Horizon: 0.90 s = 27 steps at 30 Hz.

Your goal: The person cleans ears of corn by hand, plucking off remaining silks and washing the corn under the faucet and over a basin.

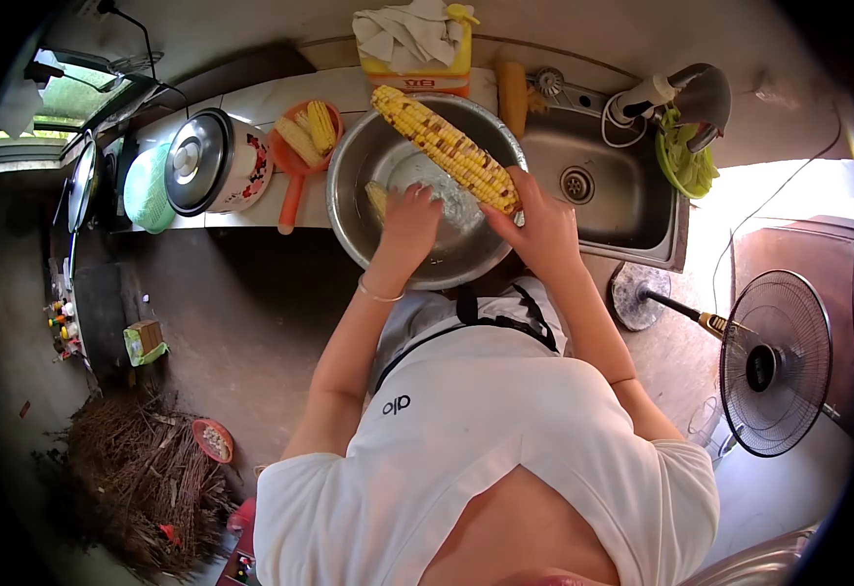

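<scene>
A large metal basin (347, 220) holds some water. My right hand (542, 223) is closed around the near end of a corn cob (437, 139) with yellow and dark purple kernels. The cob is tilted over the basin, its far end reaching past the back rim. Low inside the basin is my left hand (413, 221), fingers pointing down toward the water and slightly apart, nothing visible in them. Their tips are partly hidden. Just left of these fingers, a smaller pale yellow corn piece (376, 198) lies by the basin's inner wall.
Left of the basin, an orange strainer (292, 190) holds several corn pieces, beside a lidded pot (251, 166). A sink (632, 220) adjoins on the right, with a green basket (686, 161) at its corner. Behind stands a yellow container (417, 80) topped by a cloth. A fan (774, 361) is at right.
</scene>
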Tool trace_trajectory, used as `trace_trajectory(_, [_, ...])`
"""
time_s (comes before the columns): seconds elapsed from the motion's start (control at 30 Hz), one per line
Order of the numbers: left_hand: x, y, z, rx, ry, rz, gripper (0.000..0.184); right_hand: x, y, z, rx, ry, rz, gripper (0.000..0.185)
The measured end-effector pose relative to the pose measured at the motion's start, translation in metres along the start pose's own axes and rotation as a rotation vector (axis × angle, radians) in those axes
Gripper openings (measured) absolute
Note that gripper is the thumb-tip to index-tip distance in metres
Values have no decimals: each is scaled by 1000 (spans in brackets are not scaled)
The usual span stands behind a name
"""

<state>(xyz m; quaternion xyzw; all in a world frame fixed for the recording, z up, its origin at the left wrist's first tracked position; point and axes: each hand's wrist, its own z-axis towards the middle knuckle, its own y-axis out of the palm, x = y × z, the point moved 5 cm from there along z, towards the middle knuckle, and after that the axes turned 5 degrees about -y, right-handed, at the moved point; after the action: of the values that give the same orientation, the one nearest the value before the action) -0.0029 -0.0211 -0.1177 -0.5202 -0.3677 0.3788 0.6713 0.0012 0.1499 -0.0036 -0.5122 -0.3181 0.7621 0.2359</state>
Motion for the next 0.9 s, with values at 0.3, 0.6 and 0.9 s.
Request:
trace_trajectory(0.3, [-4,-74,4,-1,-414,-1950,44,-23,18,-1,151,-271,-205,54])
trace_trajectory(0.6, [-33,-60,-13,98,-560,-2276,54,-39,74,-2,-19,-286,174,49])
trace_trajectory(0.9, [-107,-39,-40,226,-751,-2101,48,20,129,-5,-546,201,412,20])
